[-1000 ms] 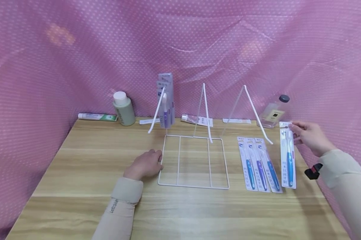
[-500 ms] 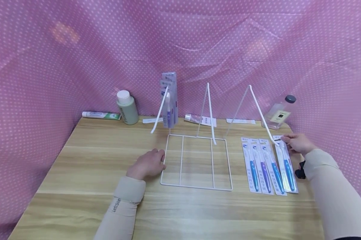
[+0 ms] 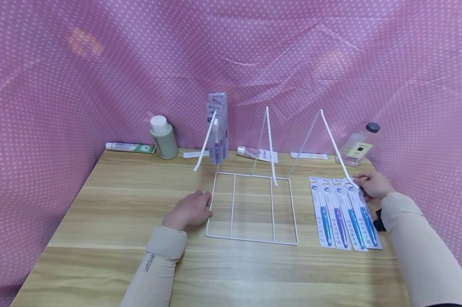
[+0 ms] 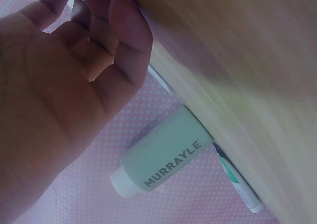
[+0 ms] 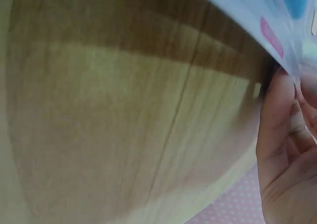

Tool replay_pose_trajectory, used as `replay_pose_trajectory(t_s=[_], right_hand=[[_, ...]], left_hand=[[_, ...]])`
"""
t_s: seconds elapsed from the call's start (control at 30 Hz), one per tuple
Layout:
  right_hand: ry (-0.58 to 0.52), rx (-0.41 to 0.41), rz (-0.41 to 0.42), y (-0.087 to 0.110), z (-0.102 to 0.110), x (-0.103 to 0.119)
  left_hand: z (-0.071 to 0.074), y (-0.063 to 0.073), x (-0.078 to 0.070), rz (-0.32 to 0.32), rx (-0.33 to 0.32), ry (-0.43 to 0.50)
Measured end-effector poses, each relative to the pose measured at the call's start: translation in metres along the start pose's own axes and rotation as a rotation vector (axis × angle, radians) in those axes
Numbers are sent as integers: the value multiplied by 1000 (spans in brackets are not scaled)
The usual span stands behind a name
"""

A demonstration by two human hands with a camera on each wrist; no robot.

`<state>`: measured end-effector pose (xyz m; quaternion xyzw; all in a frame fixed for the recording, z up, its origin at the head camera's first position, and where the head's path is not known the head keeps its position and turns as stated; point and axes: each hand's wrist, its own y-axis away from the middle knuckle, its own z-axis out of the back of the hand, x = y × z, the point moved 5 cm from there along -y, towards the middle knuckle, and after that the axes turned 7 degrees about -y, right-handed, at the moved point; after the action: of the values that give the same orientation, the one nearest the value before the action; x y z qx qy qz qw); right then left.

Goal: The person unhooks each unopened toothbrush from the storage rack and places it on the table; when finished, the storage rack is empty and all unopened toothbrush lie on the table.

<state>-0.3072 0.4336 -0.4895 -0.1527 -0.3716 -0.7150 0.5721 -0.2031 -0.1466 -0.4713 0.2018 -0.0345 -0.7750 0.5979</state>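
Observation:
In the head view, my right hand (image 3: 374,185) pinches the top right edge of a packaged toothbrush (image 3: 369,224) with a blue handle. This pack is rightmost in a row of several toothbrush packs (image 3: 340,221) with blue or purple handles. The right wrist view shows thumb and finger together on the clear pack (image 5: 255,23). My left hand (image 3: 188,209) holds the left side of the white wire rack (image 3: 252,240), its fingers curled at the wire. More toothbrush packs (image 3: 217,143) hang on the rack's left hook.
The rack's middle hook (image 3: 271,147) and right hook (image 3: 333,145) slope forward. Along the back stand a green bottle (image 3: 164,140) and a clear bottle (image 3: 357,147). A toothpaste tube (image 3: 131,147) and another tube (image 3: 257,154) lie before the pink polka-dot cloth (image 3: 254,55).
The right hand has brought the blue toothbrush pack left and down, from upright beside the row to lying against it. The left hand stays at the rack; the view has shifted slightly.

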Motion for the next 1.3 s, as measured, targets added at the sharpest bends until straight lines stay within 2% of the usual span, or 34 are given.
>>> replay_pose_trajectory(t_s=[0.13, 0.23, 0.3, 0.37, 0.43, 0.57, 0.63, 0.7, 0.73, 0.8, 0.93, 1.0, 1.13, 1.3], right_hand=[[33, 7, -4, -1, 0, 2], [62, 26, 27, 5, 7, 11], [59, 2, 80, 16, 14, 26], [30, -61, 162, 32, 21, 46], [-54, -141, 243, 54, 23, 71], [-342, -247, 436, 111, 12, 118], [-497, -254, 529, 138, -2, 135], [-565, -243, 594, 157, -24, 146], [-560, -238, 620, 163, -38, 149], [-472, -197, 633, 166, -69, 150], [-185, -101, 630, 155, -125, 141], [-97, -27, 613, 148, -144, 135], [22, 95, 579, 140, -163, 124], [109, 202, 557, 138, -172, 113]], left_hand=[[1, 1, 0, 5, -7, -4], [1, 2, 0, 6, -7, -9], [1, 2, 0, 8, -2, -9], [0, 2, -1, 4, 2, -10], [0, 2, -1, 4, 4, -12], [2, 2, -1, -5, -7, -12], [3, 1, -1, -13, -14, -9], [2, 1, -1, -16, -17, -5], [2, 1, -1, -15, -15, -3], [1, 0, -2, -11, -13, -7], [1, 2, -1, -10, -15, -7], [3, 2, 0, -7, -20, -6], [3, 1, -1, 1, -19, -5], [3, 0, -2, -6, -8, -12]])
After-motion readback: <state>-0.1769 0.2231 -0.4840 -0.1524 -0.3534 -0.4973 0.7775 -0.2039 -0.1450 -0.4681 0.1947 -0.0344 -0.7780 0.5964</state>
